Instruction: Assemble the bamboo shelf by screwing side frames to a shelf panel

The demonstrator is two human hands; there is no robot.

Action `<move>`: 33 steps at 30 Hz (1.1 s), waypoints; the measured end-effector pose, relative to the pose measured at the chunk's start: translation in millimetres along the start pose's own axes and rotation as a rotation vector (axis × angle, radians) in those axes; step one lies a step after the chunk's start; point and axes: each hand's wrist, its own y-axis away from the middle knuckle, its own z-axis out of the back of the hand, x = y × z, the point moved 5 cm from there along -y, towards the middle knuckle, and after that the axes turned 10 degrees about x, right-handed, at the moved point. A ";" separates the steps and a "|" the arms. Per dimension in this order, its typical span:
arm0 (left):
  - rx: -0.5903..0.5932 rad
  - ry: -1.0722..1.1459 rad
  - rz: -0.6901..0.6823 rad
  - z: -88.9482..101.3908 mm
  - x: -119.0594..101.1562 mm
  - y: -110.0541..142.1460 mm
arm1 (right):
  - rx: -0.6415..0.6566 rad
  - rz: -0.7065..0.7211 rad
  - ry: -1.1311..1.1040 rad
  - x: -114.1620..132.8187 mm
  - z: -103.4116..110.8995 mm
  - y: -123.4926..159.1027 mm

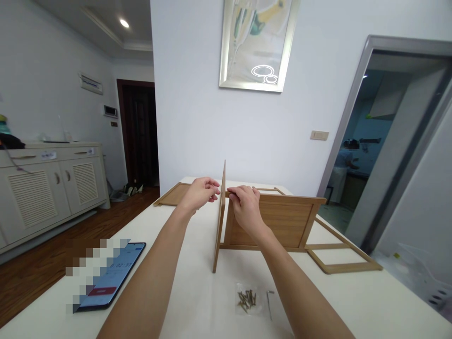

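Observation:
Two framed wooden panels stand on edge on the white table. The narrow one, an upright panel (219,226), is seen almost edge-on. The wider panel (278,221) meets it from the right, roughly at a right angle. My right hand (246,202) is closed over the upper left corner of the wider panel, close to the joint. On the other side, my left hand (203,193) has its fingers curled together beside the upright panel; anything between the fingertips is too small to make out. Nearer me lie a clear bag of screws (247,300) and a hex key (270,303).
A wooden panel (173,194) lies flat at the table's back left. An open wooden frame (339,254) lies at the right, partly behind the wider panel. A phone (113,275) rests at the left edge. Through the doorway, a person (342,160) stands in another room.

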 end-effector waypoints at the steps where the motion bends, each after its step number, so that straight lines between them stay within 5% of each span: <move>1: -0.001 -0.017 0.030 0.2 1.8 -0.6 | 0.002 -0.001 0.003 -0.3 -0.3 0.1; 15: 0.172 -0.113 0.089 -9.4 5.8 1.2 | -0.021 0.005 0.017 3.1 1.9 2.0; 33: 0.133 -0.111 0.020 -9.8 -1.8 2.2 | -0.016 0.051 0.119 6.3 -1.5 4.9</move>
